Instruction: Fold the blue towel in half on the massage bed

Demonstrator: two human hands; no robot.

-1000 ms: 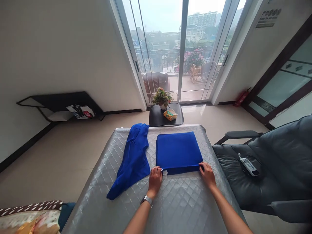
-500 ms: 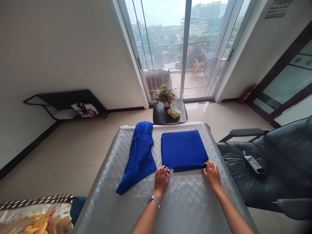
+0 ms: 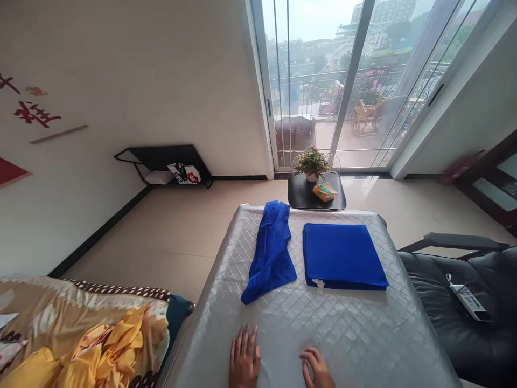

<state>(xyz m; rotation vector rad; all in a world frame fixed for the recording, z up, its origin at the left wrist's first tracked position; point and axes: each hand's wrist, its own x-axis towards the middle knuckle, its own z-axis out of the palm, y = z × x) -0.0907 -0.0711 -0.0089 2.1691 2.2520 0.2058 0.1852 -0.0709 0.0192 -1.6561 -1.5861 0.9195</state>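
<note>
On the silver quilted table cover (image 3: 278, 323) lies a flat, squarely folded blue cloth (image 3: 343, 256), a white tag (image 3: 319, 285) sticking out at its near left corner. A second blue cloth (image 3: 271, 253), loose and rumpled, lies to its left. My left hand (image 3: 244, 358) is at the near side of the table, fingers stretched out and holding nothing. To the right, my right hand (image 3: 316, 369) is also free of any object, its fingers loosely bent with thumb apart. Both hands are nearer to me than the cloths and touch neither.
A black chair (image 3: 299, 191) with a potted plant (image 3: 313, 161) and a yellow packet (image 3: 325, 192) stands beyond the table. At right is a dark leather armchair (image 3: 428, 291) with a power strip (image 3: 468, 302). Yellow cloth (image 3: 105, 350) lies on a patterned blanket (image 3: 56, 307) at left.
Both hands have let go of the folded blue cloth's near edge and drawn back toward me. The view has swung left, so the table appears farther right.
</note>
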